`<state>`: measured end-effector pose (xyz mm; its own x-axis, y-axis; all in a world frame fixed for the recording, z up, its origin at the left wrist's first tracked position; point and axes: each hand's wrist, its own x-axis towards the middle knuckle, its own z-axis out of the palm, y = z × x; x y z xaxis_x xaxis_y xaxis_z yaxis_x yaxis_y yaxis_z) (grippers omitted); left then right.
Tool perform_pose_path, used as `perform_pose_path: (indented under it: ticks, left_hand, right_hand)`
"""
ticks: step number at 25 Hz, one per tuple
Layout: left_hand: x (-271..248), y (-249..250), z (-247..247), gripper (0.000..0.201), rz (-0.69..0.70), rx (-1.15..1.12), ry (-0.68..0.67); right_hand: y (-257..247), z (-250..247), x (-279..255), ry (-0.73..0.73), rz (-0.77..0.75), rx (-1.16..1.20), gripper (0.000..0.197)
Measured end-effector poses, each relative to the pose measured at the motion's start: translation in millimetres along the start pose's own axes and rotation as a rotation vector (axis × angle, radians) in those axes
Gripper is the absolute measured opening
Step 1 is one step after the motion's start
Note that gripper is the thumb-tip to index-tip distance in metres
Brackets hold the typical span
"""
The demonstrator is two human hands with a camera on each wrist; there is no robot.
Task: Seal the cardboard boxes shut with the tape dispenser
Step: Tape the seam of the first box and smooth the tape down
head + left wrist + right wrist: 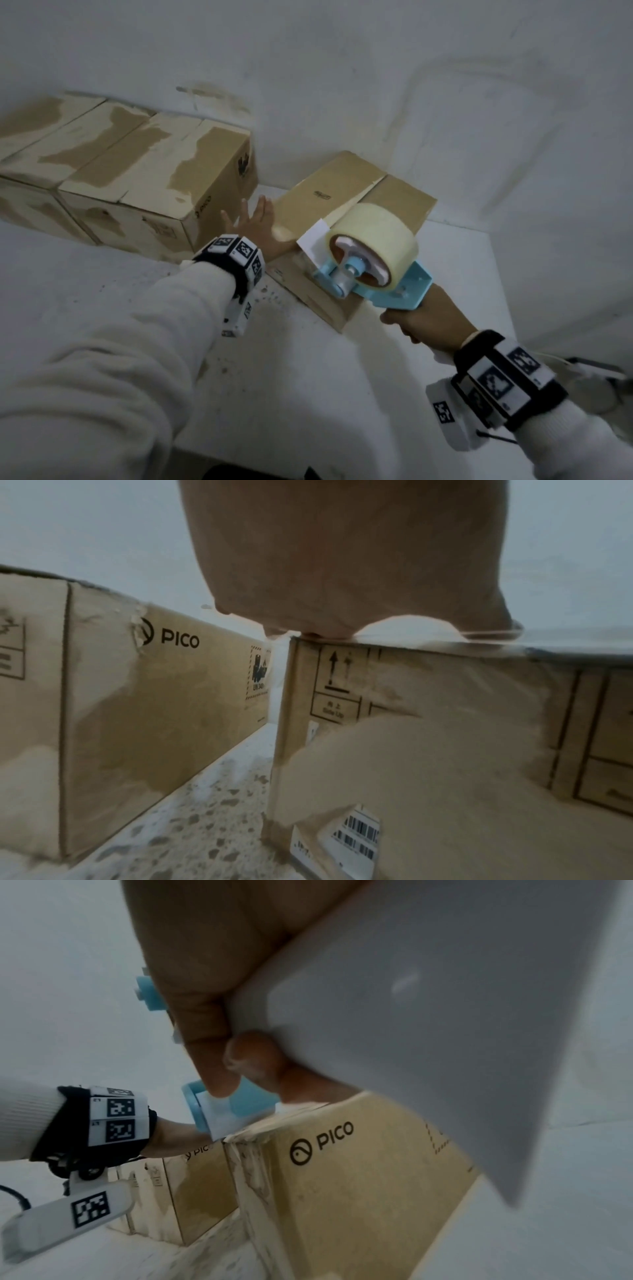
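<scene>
Right hand (424, 317) nearest, fist wrapped round handle of blue plastic tape dispenser (370, 267), which sits on the near end of the small cardboard box (346, 198).
Clear tape roll (376, 236) rides over the box's flap seam. Left hand (255, 226), fingers spread flat, rests on the box's left edge. Stacked worn cardboard boxes (130, 178) just left; white speckled surface (308, 377) beneath.

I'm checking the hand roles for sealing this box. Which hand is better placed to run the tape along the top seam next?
The right hand: it grips the handle of the tape dispenser, already at the near end of the box. The left hand lies flat on the box's left edge, steadying it.
</scene>
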<state>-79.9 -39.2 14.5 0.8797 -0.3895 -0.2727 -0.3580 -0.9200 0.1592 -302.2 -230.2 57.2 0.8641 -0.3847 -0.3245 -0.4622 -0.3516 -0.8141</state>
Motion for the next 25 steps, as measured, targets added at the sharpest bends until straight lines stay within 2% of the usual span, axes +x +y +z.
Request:
perform_pose_path:
  ticks: [7,9,11,13,16,21,25]
  left_hand:
    - [-1.8,5.5,-7.6,0.120,-0.046,0.105,-0.014]
    - [-10.6,15.9,-12.6,0.112,-0.049,0.161,0.058]
    - [-30.4,43.7,-4.7,0.091,0.039,0.164,0.156]
    - [-48.1,74.1,16.7,0.079,0.169,0.164,0.125]
    - [-49.9,86.5,42.4,0.081,0.201,0.171,0.022]
    - [-43.3,83.7,49.4,0.076,0.196,0.195,0.065]
    - [-47.4,84.2,43.8,0.080,0.191,0.075,0.068]
  right_hand:
    - [30.4,-19.4,-11.7,0.016,-0.015,-0.036,0.019]
    - [34.9,-16.1,-8.3,0.010,-0.007,-0.013,0.018]
    - [38.4,-14.6,-8.4,0.003,-0.008,0.002,0.017]
    - [40.3,-16.6,-8.2,-0.003,-0.020,0.000,0.018]
    - [39.5,-19.9,-7.6,-0.017,-0.038,-0.011,0.018]
    - [36.7,-24.6,-12.5,-0.036,-0.076,-0.052,0.013]
    - [59.9,-45.6,-33.0,-0.028,-0.051,-0.079,0.015]
